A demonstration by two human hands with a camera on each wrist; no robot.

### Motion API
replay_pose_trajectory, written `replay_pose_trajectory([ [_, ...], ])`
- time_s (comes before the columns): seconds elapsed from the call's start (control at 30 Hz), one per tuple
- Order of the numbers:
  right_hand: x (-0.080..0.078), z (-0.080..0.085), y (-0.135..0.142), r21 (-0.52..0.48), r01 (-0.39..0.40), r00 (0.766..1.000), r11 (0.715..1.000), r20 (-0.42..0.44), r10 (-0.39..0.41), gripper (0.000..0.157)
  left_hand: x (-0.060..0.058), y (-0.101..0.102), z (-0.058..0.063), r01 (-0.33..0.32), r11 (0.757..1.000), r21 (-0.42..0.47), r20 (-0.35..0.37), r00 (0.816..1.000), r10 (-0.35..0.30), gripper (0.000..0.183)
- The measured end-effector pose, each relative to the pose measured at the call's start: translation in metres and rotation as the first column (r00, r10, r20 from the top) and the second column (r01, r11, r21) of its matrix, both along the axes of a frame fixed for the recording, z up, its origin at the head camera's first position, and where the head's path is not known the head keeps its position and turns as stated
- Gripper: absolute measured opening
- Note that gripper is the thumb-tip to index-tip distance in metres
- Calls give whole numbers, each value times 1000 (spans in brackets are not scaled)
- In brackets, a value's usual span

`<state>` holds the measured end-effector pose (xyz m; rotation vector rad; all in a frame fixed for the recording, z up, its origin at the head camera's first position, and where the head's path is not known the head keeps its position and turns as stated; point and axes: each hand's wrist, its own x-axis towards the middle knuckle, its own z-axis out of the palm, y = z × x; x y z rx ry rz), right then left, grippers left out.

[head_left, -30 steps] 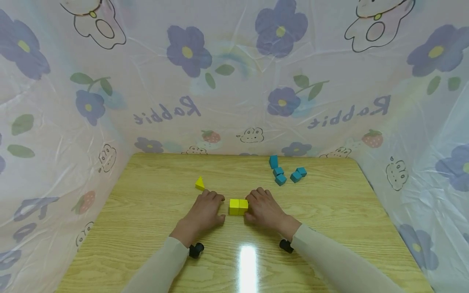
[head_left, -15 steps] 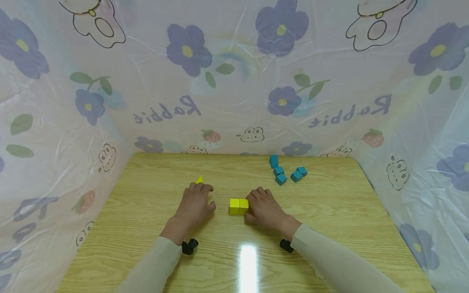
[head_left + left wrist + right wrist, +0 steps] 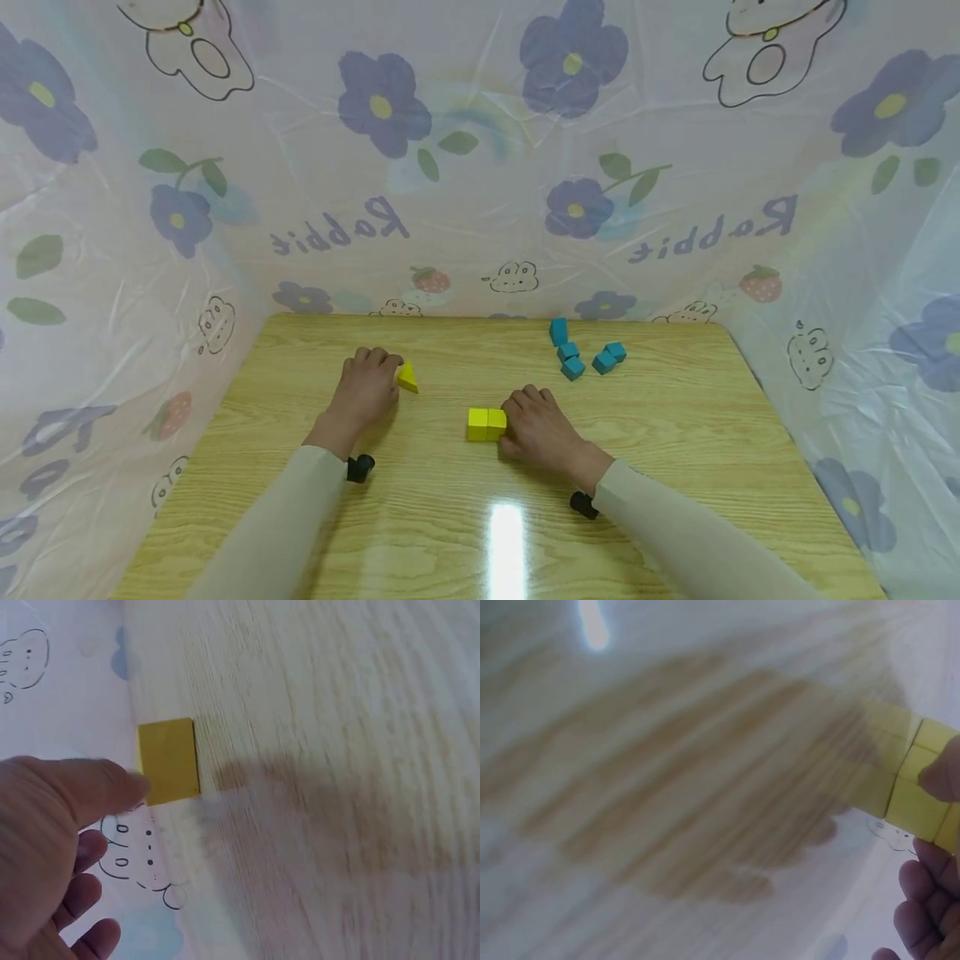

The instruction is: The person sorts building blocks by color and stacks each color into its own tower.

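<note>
Two yellow cubes [image 3: 487,423] sit side by side mid-table; the right wrist view shows the yellow cubes [image 3: 900,784] up close. My right hand [image 3: 512,425] lies against their right side, thumb [image 3: 941,776] and curled fingers pinching the right cube. A small yellow wedge [image 3: 407,377] lies further left and back. My left hand [image 3: 390,372] is just left of it, fingers loosely curled. In the left wrist view the thumb [image 3: 97,791] touches the wedge [image 3: 169,760] while the other fingers stay apart from it.
Several blue cubes [image 3: 585,354] lie scattered at the back right of the wooden table [image 3: 675,467]. Flower-printed plastic sheeting [image 3: 480,167] walls the table on the left, back and right. A lamp glare [image 3: 508,533] shines near the front edge.
My left hand moved left and back, from beside the yellow cubes to the wedge. The right hand and the cubes stayed put.
</note>
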<state>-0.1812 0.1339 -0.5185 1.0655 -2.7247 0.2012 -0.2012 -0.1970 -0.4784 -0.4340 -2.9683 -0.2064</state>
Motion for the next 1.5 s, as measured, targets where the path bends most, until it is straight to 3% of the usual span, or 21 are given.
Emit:
replay_pose_trajectory([
  [0.17,0,-1,0,4,8,1000,1000,6,-8,35,-8,5,-2,-83,996,-27,40,996,84,57],
  [0.27,1,-1,0,1,11,1000,1000,12,-11,35,-10,12,-6,-123,992,-42,40,991,124,56],
  [0.47,1,-1,-1,-5,6,1000,1000,10,-6,35,-11,22,-15,-130,984,-123,44,990,137,48],
  [0.57,1,-1,-1,-4,4,1000,1000,3,-4,36,-12,26,-18,-100,988,-118,41,994,105,42],
  [0.77,1,0,0,11,9,1000,1000,2,-9,37,-10,34,-28,49,993,-105,34,998,-45,27],
  [0.83,1,0,0,11,12,1000,1000,6,-12,37,-9,36,-30,74,992,-98,43,997,-70,31],
  [1.17,-2,-4,1,8,10,1000,1000,6,-10,36,-12,21,-13,8,996,-88,71,998,-1,65],
  [1.33,-1,-3,1,8,15,1000,1000,12,-15,36,-12,16,-8,-35,995,-92,119,992,46,64],
  [1.5,-1,-3,1,-5,12,1000,1000,17,-12,36,-7,19,-8,-56,995,-79,152,986,67,51],
])
